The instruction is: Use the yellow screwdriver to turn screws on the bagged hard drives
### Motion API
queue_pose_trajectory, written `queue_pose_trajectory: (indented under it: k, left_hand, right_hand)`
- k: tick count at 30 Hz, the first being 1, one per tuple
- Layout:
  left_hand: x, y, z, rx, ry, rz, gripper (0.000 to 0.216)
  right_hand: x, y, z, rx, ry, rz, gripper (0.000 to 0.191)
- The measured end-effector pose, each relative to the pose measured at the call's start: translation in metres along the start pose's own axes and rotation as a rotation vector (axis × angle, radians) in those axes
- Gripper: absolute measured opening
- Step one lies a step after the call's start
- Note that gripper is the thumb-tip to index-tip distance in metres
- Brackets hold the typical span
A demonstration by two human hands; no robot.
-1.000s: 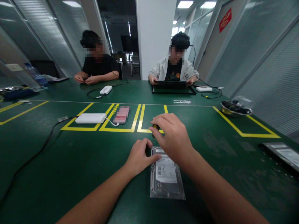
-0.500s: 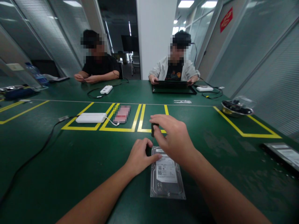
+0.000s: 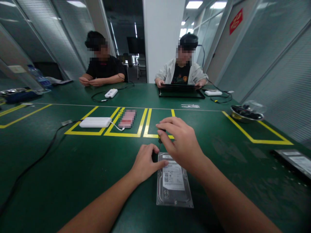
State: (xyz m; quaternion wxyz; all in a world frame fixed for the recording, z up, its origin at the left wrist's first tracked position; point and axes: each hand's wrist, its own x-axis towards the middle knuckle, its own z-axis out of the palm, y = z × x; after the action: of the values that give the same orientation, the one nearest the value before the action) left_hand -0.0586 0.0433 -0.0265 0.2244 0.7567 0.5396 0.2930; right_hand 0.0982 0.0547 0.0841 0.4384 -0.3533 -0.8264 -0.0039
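Observation:
A silver hard drive (image 3: 173, 194) with a white label lies flat on the green table in front of me. My left hand (image 3: 145, 162) grips its far left corner, thumb on top of the label and fingers curled by the edge. My right hand (image 3: 181, 137) pinches the dark handle of a small screwdriver (image 3: 159, 139), a bit of yellow showing on it. The screwdriver stands upright, its thin shaft running down to the drive's far left corner. Its tip is too small to make out, close to my left fingertips.
Yellow tape marks the table. Ahead on the left are a white power bank (image 3: 95, 122) and a cabled pink phone (image 3: 127, 118). On the right sit a metal bowl (image 3: 246, 118) of dark items and another drive (image 3: 295, 161) beside scattered small bits. Two people sit opposite, one holding a black panel (image 3: 181, 91).
The fingers of my right hand have shifted on the screwdriver handle, opening slightly around its top. My left hand and the hard drive have stayed in place.

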Motion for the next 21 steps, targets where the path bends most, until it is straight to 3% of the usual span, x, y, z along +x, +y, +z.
queue_pose_trajectory:
  k: [4,11,21]
  left_hand:
    - [-0.0002,0.0002,0.0003,0.002,0.007,-0.006,0.039]
    - [-0.0009,0.0022,-0.0010,-0.002,0.006,-0.013,0.038]
    - [-0.0006,0.0015,-0.0006,0.007,0.007,-0.018,0.039]
  right_hand:
    - [-0.0003,0.0005,-0.0005,0.009,-0.004,0.008,0.020]
    - [0.0012,0.0012,-0.0014,-0.016,0.042,0.022,0.006]
    - [0.0014,0.0009,-0.0028,0.017,0.000,0.012,0.012]
